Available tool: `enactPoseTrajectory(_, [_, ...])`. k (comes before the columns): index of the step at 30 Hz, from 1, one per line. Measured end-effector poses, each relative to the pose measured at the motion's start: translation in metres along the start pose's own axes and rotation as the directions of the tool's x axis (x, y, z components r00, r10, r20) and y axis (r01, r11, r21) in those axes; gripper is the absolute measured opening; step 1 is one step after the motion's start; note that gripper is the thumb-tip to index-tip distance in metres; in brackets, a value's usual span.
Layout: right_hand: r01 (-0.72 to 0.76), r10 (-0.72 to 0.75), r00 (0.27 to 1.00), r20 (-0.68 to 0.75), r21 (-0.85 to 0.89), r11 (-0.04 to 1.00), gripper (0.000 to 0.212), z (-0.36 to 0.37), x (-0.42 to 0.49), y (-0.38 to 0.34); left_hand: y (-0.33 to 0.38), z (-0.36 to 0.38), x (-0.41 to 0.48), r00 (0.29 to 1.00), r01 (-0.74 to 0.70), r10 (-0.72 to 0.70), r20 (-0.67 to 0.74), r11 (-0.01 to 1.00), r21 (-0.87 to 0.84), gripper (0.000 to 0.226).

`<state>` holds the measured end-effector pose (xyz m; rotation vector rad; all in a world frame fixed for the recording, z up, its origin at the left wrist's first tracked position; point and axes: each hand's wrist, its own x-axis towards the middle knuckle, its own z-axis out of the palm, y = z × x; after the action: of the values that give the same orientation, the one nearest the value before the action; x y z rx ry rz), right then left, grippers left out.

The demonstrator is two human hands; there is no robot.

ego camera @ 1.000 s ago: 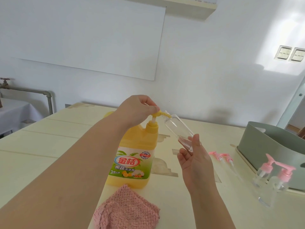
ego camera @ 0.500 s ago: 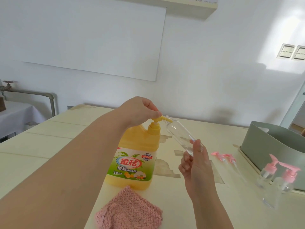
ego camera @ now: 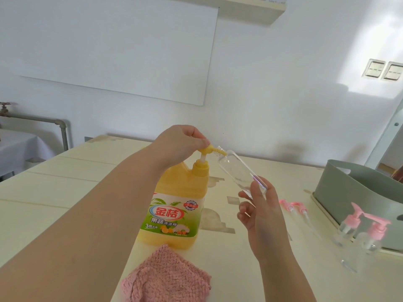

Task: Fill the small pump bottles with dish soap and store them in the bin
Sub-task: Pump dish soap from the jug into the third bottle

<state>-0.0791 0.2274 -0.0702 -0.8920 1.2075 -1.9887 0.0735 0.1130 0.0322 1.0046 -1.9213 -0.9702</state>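
Observation:
A yellow dish soap jug stands mid-table. My left hand curls over its yellow pump head, which is raised so that the white stem shows. My right hand grips the base of a clear small bottle. That bottle is tilted, with its open neck against the pump's nozzle. A little clear liquid sits in its lower end. Two small bottles with pink pumps stand in front of the grey-green bin on the right.
Two loose pink pump tops lie on the table between my right hand and the bin. A folded pink cloth lies in front of the jug. A wall runs behind the table.
The pump head was pushed down half a second ago and has come back up under my left hand. My right hand keeps the clear bottle at the nozzle.

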Motion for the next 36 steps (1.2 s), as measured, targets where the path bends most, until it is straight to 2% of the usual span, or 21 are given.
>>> enactPoseTrajectory(11, [-0.033, 0.032, 0.999, 0.001, 0.041, 0.999, 0.034, -0.001, 0.003, 0.008, 0.002, 0.001, 0.003, 1.000, 0.015, -0.015, -0.003, 0.990, 0.143, 0.008])
enactPoseTrajectory(16, [-0.033, 0.032, 0.999, 0.013, 0.026, 0.999, 0.043, -0.002, 0.001, 0.003, 0.003, 0.000, 0.001, 0.998, 0.042, -0.045, 0.037, 0.995, 0.093, 0.009])
enactPoseTrajectory(20, [-0.004, 0.004, 1.000, 0.022, 0.023, 1.000, 0.048, -0.001, 0.002, -0.005, 0.008, 0.001, 0.002, 0.996, 0.077, -0.079, 0.035, 0.996, 0.046, 0.021])
enactPoseTrajectory(26, [0.007, -0.007, 1.000, 0.018, 0.016, 1.000, 0.049, 0.000, 0.005, -0.006, 0.006, 0.004, 0.000, 0.999, 0.047, -0.048, 0.014, 0.998, 0.044, 0.024])
enactPoseTrajectory(36, [-0.030, 0.029, 0.999, 0.019, 0.036, 0.999, 0.040, -0.003, 0.007, 0.005, 0.004, 0.004, 0.005, 0.999, 0.029, -0.035, 0.031, 0.981, 0.194, 0.019])
